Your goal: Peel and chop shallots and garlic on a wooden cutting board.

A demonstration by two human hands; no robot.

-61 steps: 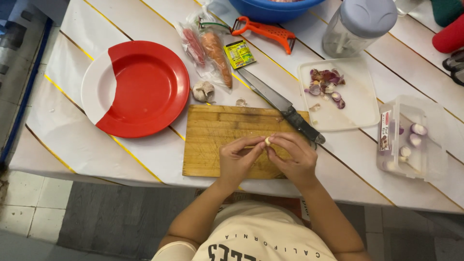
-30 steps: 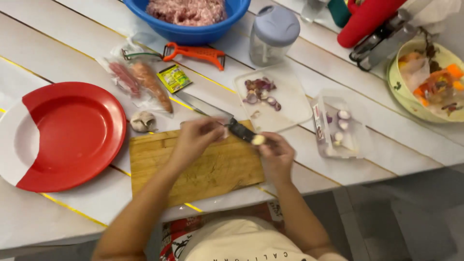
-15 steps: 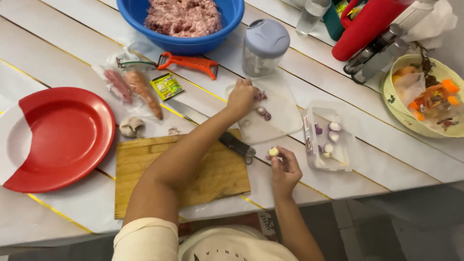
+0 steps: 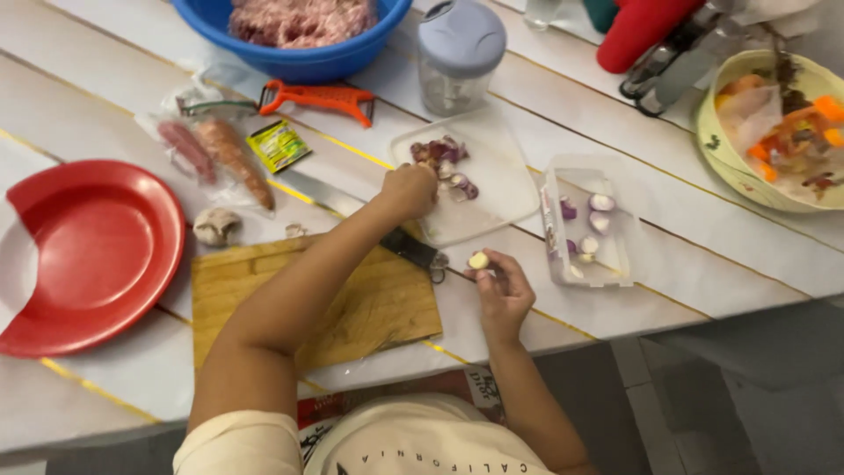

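Garlic clove [image 4: 477, 260], peeled and pale, pinched in right hand [image 4: 503, 295] fingertips, near right of wooden board [image 4: 316, 303]. Left hand [image 4: 409, 189] closed, touching purple peels [image 4: 444, 163] on clear lid [image 4: 492, 185], farther back.

White plank table [image 4: 615, 114] with yellow seams over grey tiled floor [image 4: 738, 396].

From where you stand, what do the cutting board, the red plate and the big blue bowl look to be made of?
The cutting board looks like wood: pale brown, matte, with visible grain lines. The red plate seems to be plastic or melamine: even colour and a soft gloss along its rim, though the look leaves it open. The blue bowl is probably plastic too: a thin, smooth, uniformly coloured wall.
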